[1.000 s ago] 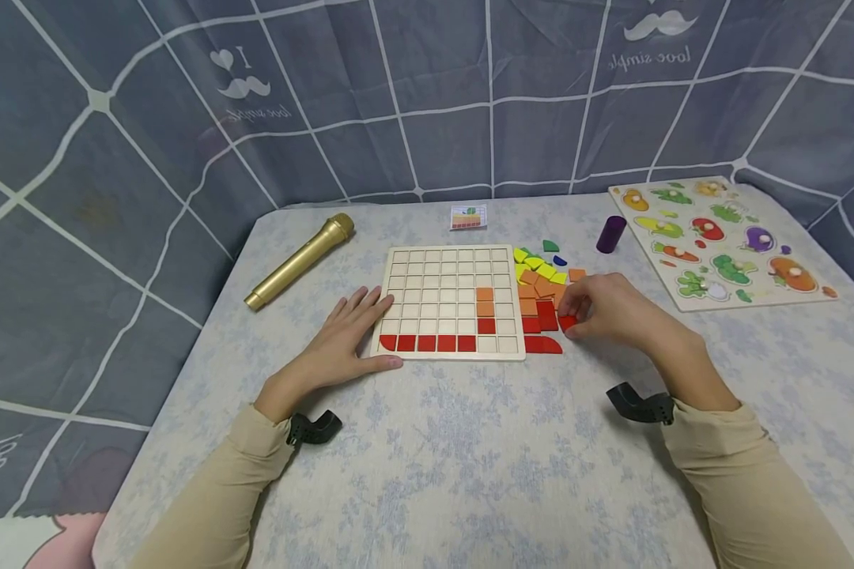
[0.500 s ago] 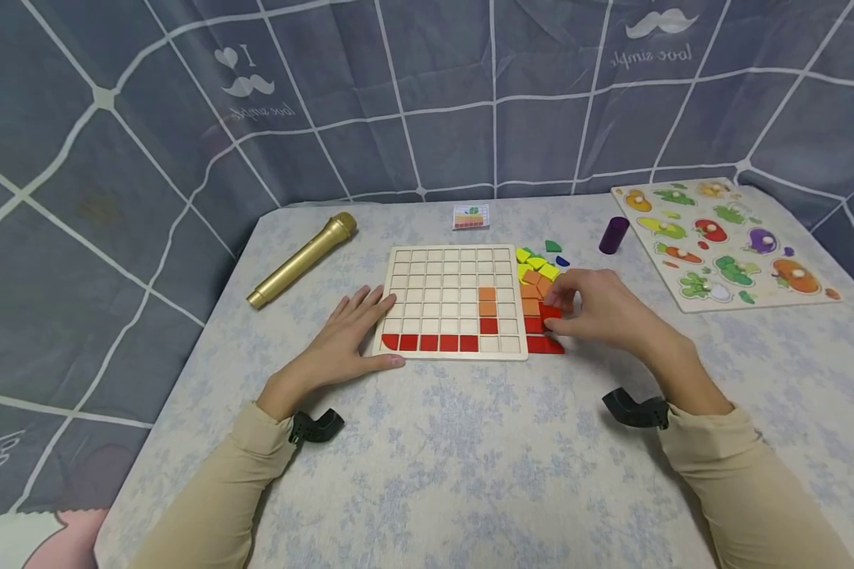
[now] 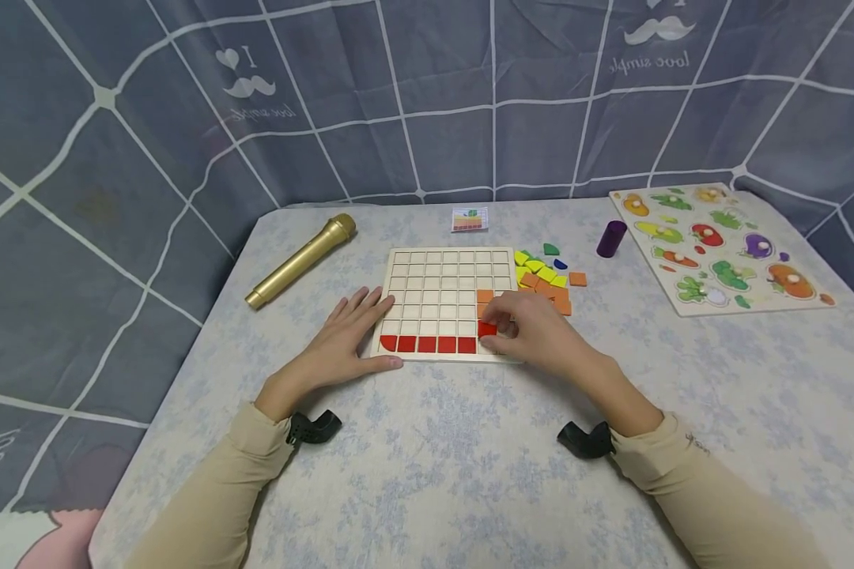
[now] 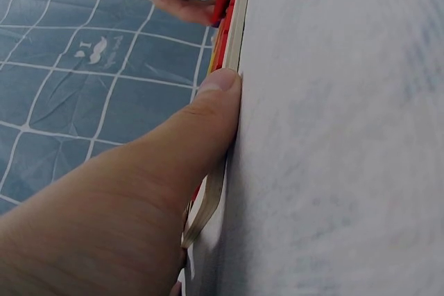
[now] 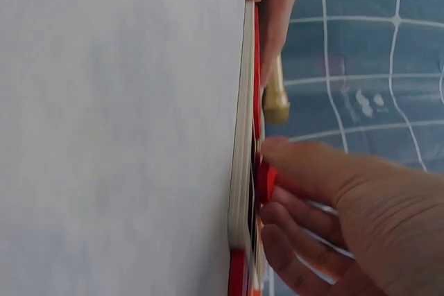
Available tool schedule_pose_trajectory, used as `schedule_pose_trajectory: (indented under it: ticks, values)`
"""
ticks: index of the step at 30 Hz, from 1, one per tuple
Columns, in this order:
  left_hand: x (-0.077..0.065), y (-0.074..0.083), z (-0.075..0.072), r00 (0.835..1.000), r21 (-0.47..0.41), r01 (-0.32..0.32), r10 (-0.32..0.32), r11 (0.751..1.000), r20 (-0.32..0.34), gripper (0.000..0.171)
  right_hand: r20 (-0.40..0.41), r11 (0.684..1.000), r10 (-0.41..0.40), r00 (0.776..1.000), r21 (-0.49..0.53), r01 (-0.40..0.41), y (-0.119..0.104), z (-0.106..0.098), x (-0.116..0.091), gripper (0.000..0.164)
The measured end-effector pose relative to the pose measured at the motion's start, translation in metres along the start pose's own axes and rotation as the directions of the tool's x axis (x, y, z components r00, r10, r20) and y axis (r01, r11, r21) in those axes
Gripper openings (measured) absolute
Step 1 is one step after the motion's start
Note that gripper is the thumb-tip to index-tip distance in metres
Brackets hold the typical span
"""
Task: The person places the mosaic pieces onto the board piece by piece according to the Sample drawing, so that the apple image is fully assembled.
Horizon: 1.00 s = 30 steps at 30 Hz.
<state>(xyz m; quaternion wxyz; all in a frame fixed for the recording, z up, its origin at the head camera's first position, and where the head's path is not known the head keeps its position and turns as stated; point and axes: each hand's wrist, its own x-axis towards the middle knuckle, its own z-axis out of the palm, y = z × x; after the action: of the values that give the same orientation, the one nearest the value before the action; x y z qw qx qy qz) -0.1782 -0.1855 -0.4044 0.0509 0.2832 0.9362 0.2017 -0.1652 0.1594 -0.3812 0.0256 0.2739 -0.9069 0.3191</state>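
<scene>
My right hand (image 3: 530, 332) is over the lower right part of the wooden grid board (image 3: 427, 278), pinching a red tile (image 5: 266, 181) between thumb and fingers. The tile's full shape is hidden, and I cannot tell whether it touches the board. My left hand (image 3: 341, 340) rests at the board's left edge with fingers spread and straight. In the left wrist view, its thumb (image 4: 218, 91) lies along the board's front edge. Red tiles (image 3: 427, 344) fill much of the bottom row, starting with a rounded one at left. Orange tiles (image 3: 485, 296) sit higher, near my right fingers.
Loose orange tiles (image 3: 561, 299) and yellow tiles (image 3: 536, 269) lie right of the board. Behind it stands a small pattern card (image 3: 470, 220). A gold microphone (image 3: 300, 262) lies left; a purple cylinder (image 3: 612, 239) and a vegetable puzzle board (image 3: 726, 249) are at right.
My right hand has moved left from the loose red tiles to over the board, bringing a red tile with it. My left hand has stayed at the board's left edge.
</scene>
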Motion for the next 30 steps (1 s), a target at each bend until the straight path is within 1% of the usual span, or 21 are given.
schedule_pose_trajectory:
  ticks: [7,14,18,22,25,27,30]
  values:
    - [0.002,0.001,0.001,1.000,0.002,-0.009,0.009,1.000,0.009,0.103,-0.044,0.999,0.023,0.999,0.032,-0.021,-0.003,0.011,0.002,0.015]
    - [0.003,0.001,0.000,1.000,0.002,-0.011,0.011,1.000,0.006,0.104,-0.079,0.999,-0.020,0.997,0.046,0.024,-0.007,0.020,0.003,0.013]
    - [0.002,-0.001,0.000,1.000,0.003,-0.007,0.007,1.000,0.003,0.104,-0.114,0.998,-0.025,0.993,0.052,0.031,-0.009,0.023,0.004,0.010]
    - [0.001,-0.001,0.001,1.000,-0.001,-0.002,0.002,1.000,0.001,0.104,-0.118,0.997,-0.033,0.992,0.062,0.040,-0.008,0.023,0.004,0.010]
    - [0.000,-0.002,0.001,1.000,-0.006,0.002,-0.002,1.000,0.001,0.104,-0.112,0.998,-0.013,0.994,0.065,0.021,-0.007,0.019,0.003,0.012]
    - [0.000,-0.002,0.001,1.000,-0.003,0.005,-0.005,1.000,0.001,0.104,-0.115,0.997,0.022,0.993,0.072,-0.014,-0.005,0.013,0.002,0.013]
    - [0.000,-0.001,0.001,1.000,-0.005,0.002,-0.002,1.000,0.001,0.104,-0.143,0.996,0.087,0.986,0.041,-0.082,0.003,-0.001,-0.001,0.015]
